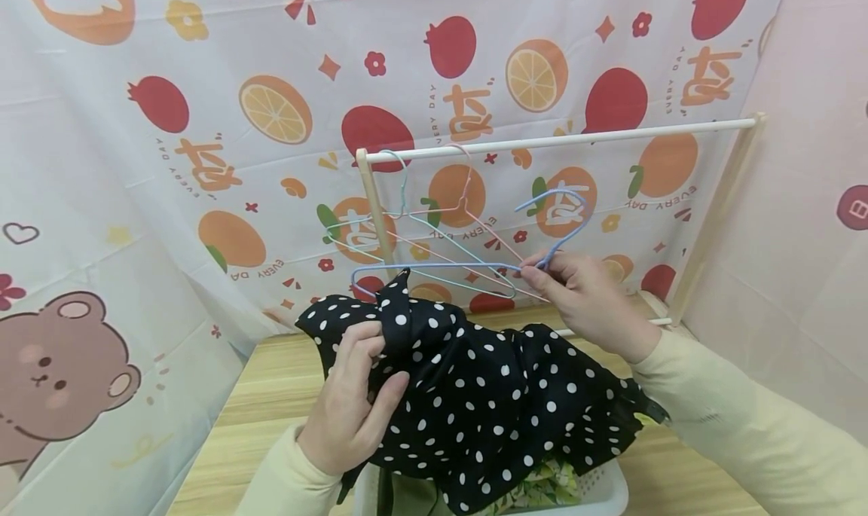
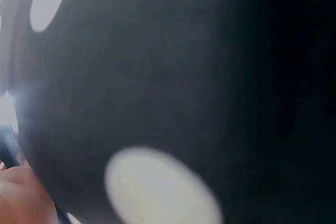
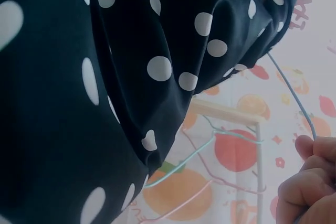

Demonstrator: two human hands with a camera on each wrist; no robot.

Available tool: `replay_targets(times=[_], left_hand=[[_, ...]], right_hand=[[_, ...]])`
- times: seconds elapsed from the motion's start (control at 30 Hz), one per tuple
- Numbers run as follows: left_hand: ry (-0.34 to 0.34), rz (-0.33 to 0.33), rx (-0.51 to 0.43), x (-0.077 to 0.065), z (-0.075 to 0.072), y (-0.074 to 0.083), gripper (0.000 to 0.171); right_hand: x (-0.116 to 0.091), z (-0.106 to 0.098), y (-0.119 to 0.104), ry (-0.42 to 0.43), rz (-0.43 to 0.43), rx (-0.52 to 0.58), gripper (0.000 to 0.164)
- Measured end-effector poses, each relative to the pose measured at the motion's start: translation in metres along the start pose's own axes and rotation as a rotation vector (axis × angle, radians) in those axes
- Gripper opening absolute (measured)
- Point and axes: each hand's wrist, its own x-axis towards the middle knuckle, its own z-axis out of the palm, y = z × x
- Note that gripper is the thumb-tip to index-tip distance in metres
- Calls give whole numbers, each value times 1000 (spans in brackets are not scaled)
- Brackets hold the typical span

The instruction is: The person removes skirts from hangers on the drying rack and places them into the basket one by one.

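Note:
A black garment with white polka dots (image 1: 502, 403) hangs from my left hand (image 1: 353, 403), whose fingers grip it near its upper left part. My right hand (image 1: 590, 297) pinches a blue hanger (image 1: 447, 265) just below its hook. The hanger's left end overlaps the garment's top edge, close by a pointed fold of cloth. In the right wrist view the hanger wire (image 3: 291, 90) runs from the right fingers (image 3: 304, 182) up to the dotted cloth (image 3: 173, 30). Dark dotted fabric (image 2: 131, 87) fills most of the left wrist view, hiding most of the left hand there.
Behind the hands stands a rack with a white rail (image 1: 576, 137) and wooden posts. A mint hanger (image 1: 447, 233) and a pink hanger (image 1: 498, 237) hang at its left end. Below the garment a white basket (image 1: 613, 493) with leaf-patterned cloth (image 1: 542, 490) sits on the wooden table (image 1: 230, 433).

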Motion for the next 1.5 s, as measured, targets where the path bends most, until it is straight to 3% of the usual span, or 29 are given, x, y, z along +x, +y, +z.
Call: replay_targets(times=[0.47,0.67,0.83,0.97,1.13,1.33,1.5], left_hand=[[-9,75,-97,6,1,12,33],[-23,130,-133,7,2,16,31],[-31,128,-144,4,4,20,31],[-36,89,-122,-2,5,21,30],[-63,-29,-71,-15,9,17,31],[-139,-130,-20,-30,14,9,36],[-234,-224,22,-39,18,5,43]], right_hand=[[4,7,10,28,-28,-65,26],[6,8,11,63,-22,-50,26],[8,6,12,115,-20,-4,23],[8,2,12,153,-10,32,22],[7,-3,10,164,10,26,26],[6,-7,10,210,45,-56,35],[5,-10,9,206,64,-31,37]])
